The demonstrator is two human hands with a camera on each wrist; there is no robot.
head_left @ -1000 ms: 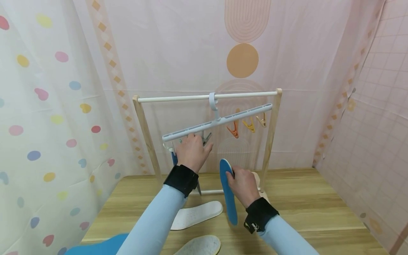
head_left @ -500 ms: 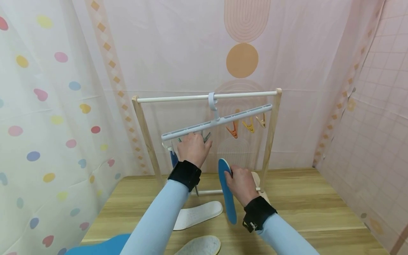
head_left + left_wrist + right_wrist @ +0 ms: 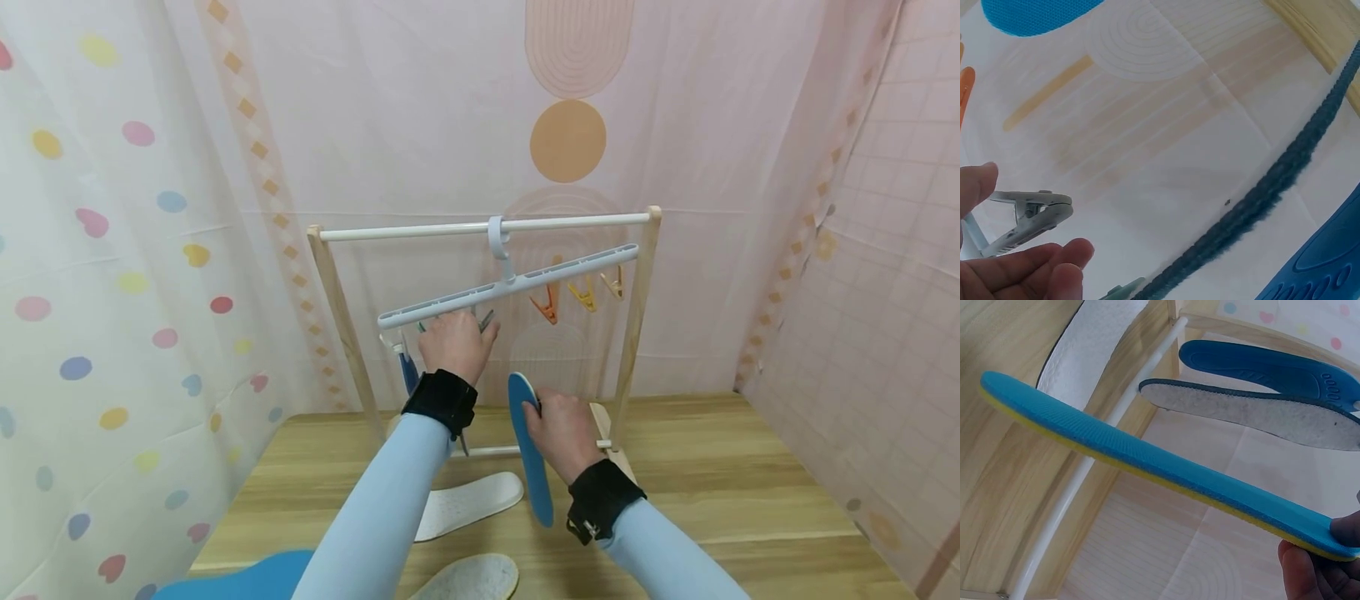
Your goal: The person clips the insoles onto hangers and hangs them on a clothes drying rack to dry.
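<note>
In my right hand (image 3: 566,433) I hold a blue insole (image 3: 531,458) by one end, thumb on the blue face and fingers under the yellow side. My left hand (image 3: 456,346) is raised beneath the low left arm of a tilted light-grey hanger (image 3: 450,304). Its thumb and loosely bent fingers lie on either side of a grey clip (image 3: 1038,215); whether they touch it is unclear. A darker blue insole (image 3: 1260,369) and a white, dark-edged insole (image 3: 1241,415) hang at the hanger's left end, mostly behind my left hand in the head view.
The hanger hooks over the white bar of a wooden rack (image 3: 337,304). Orange (image 3: 547,308), yellow (image 3: 583,296) and beige (image 3: 615,285) clips dangle at its right. Two white insoles (image 3: 468,504) and a blue piece (image 3: 232,579) lie on the wooden table (image 3: 735,483).
My left hand has shifted slightly right, covering more of the grey clip. My right hand has drifted a little left with the blue insole, toward my left hand.
</note>
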